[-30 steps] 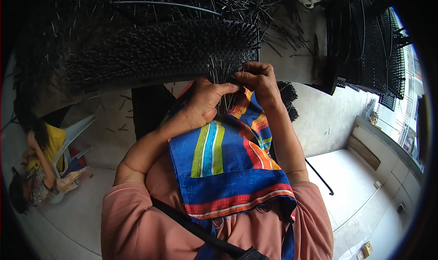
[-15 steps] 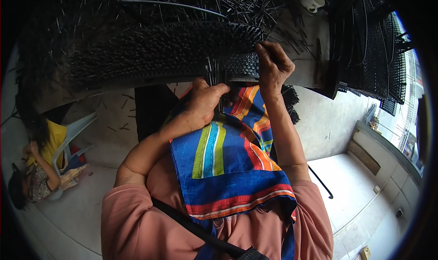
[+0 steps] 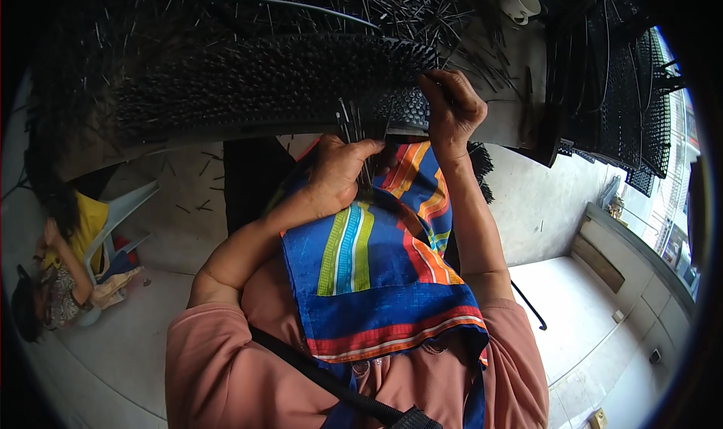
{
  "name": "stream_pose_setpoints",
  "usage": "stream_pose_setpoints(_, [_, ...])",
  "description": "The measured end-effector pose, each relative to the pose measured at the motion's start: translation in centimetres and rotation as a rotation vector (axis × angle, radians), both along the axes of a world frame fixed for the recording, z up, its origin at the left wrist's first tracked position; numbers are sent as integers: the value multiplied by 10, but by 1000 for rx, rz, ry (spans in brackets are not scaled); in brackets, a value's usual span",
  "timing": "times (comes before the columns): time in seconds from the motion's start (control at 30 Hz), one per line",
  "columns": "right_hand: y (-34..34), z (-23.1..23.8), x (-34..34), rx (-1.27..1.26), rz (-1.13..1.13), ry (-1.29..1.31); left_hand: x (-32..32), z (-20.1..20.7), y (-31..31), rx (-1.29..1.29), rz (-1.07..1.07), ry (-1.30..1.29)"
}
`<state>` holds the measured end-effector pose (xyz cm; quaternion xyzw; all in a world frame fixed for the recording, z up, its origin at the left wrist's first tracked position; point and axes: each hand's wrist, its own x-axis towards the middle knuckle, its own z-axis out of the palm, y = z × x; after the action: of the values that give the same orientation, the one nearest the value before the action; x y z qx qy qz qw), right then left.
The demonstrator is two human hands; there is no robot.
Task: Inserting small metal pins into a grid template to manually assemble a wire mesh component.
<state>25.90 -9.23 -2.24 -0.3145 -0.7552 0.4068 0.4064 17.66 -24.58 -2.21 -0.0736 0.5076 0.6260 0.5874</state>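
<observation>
The board lies along the table's near edge, its left and middle dense with upright bristles, so most of it looks done. The left hand closes around a bundle of strips. Near the right end, 1 patch looks sparser (seemingly what is left). Beside it, the right hand has fingers pinched narrow; whether they grip a strip, I cannot tell.

Thin dark strips stand bunched by the near edge of a long, black, bristle-covered perforated panel.
</observation>
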Motion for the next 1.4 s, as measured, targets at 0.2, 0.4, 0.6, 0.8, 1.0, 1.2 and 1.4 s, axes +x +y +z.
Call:
stream_pose_setpoints(0.2, [-2, 6, -4, 83, 37, -20, 2, -6, -1, 30, 24, -77])
stream_pose_setpoints(0.4, [0, -4, -6, 113, 52, -233, 3, -11, 1, -52, 54, -72])
stream_pose_setpoints(0.6, [1, -10, -7, 187, 63, -225, -1, -5, -1, 9, 5, -129])
stream_pose_setpoints(0.8, [5, -6, -10, 373, 80, -389, -4, -5, 1, 37, 70, -73])
stream_pose_setpoints(1.0, [-13, 0, 5, 198, 57, -308, -14, 17, 8, 28, 135, -144])
stream_pose_setpoints(1.2, [-69, -15, 4, -689, -114, 244, 0, 27, 32, 83, 274, -124])
stream_pose_setpoints(1.4, [-45, 2, 4, -869, 13, 184, 0, 17, 18, 72, 159, -132])
